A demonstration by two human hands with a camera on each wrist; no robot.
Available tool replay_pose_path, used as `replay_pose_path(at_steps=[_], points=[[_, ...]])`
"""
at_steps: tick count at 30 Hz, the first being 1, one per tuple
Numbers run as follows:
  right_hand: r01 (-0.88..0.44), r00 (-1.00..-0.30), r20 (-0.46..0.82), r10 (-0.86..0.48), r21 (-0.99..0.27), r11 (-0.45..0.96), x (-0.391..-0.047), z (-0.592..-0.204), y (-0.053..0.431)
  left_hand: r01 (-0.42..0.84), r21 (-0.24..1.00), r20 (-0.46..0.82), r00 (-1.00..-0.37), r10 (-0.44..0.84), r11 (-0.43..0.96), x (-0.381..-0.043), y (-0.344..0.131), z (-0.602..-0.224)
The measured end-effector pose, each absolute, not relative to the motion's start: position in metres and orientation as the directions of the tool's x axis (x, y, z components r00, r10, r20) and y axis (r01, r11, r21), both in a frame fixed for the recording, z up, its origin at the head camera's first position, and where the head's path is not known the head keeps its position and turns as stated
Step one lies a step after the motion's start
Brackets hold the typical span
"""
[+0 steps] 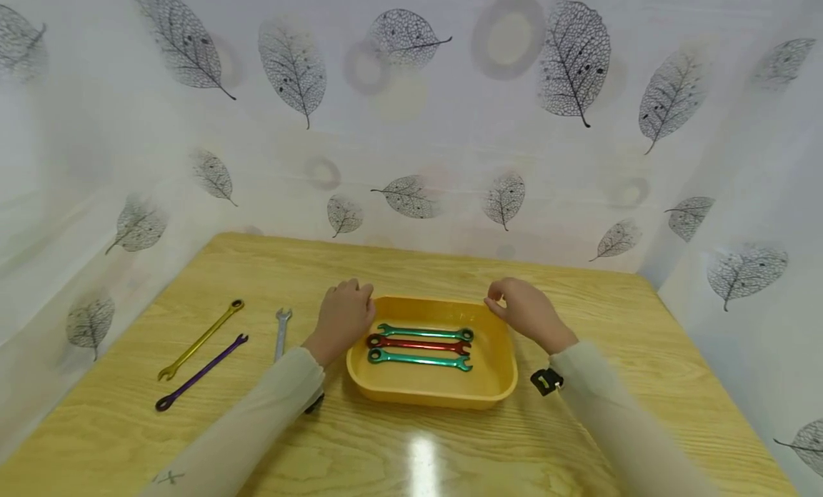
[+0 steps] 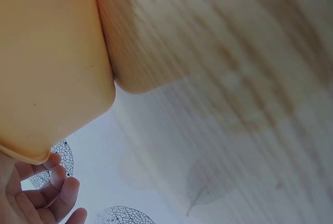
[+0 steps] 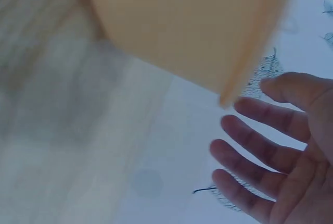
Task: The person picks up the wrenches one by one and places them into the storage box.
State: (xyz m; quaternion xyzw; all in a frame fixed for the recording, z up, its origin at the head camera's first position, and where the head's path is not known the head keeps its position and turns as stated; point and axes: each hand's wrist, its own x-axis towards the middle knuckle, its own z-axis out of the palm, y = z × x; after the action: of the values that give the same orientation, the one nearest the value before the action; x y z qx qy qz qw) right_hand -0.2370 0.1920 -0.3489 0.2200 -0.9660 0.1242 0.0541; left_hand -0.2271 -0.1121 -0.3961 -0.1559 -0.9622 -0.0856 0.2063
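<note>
A white cloth backdrop printed with dark skeleton leaves (image 1: 411, 101) rises behind a pale wood-grain table (image 1: 662, 354). Two cream long sleeves, left (image 1: 251, 425) and right (image 1: 617, 411), extend over the tabletop. Between them stands a yellow, smooth-walled, rounded-rectangular tray (image 1: 491, 368), upright on the table. The left hand (image 1: 341, 318) lies at the tray's far left corner, its fingers bent and touching the rim; whether it grips cannot be told. The right hand (image 1: 527, 315) is at the far right corner, fingers loosely curved and spread apart, holding nothing. Left of the tray lie a glossy yellow metal wrench (image 1: 202, 339) and, nearer the viewer, a purple metal wrench (image 1: 204, 370). Inside the tray, roughly parallel, are a far green metal wrench (image 1: 424, 333), a red metal wrench (image 1: 419, 345) and a near green metal wrench (image 1: 419, 359). A silver metal wrench (image 1: 281, 335) lies beside the left sleeve. A small black block (image 1: 544, 383) shows at the right sleeve's edge
</note>
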Motion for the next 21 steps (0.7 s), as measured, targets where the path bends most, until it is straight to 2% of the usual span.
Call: replay_pose_path(at_steps=[4,7,14,21], points=[[-0.38,-0.917,0.224,-0.331,-0.23,0.896,-0.237,-0.369,0.194,0.333,0.105,0.415,-0.871,0.263,0.937,-0.228,-0.113,-0.397],[-0.377,-0.904,0.298,-0.308,-0.209,0.902,-0.236,-0.382,0.192,0.33,0.108,0.411,-0.874,0.26,0.938,-0.229,-0.114,-0.398],[-0.406,-0.84,0.437,-0.323,-0.111,0.907,-0.232,-0.397,0.189,0.328,0.106,0.422,-0.87,0.256,0.939,-0.228,-0.115,-0.396],[-0.409,-0.807,0.449,-0.382,0.041,0.912,-0.232,-0.395,0.195,0.341,0.112,0.431,-0.863,0.263,0.933,-0.229,-0.112,-0.398]])
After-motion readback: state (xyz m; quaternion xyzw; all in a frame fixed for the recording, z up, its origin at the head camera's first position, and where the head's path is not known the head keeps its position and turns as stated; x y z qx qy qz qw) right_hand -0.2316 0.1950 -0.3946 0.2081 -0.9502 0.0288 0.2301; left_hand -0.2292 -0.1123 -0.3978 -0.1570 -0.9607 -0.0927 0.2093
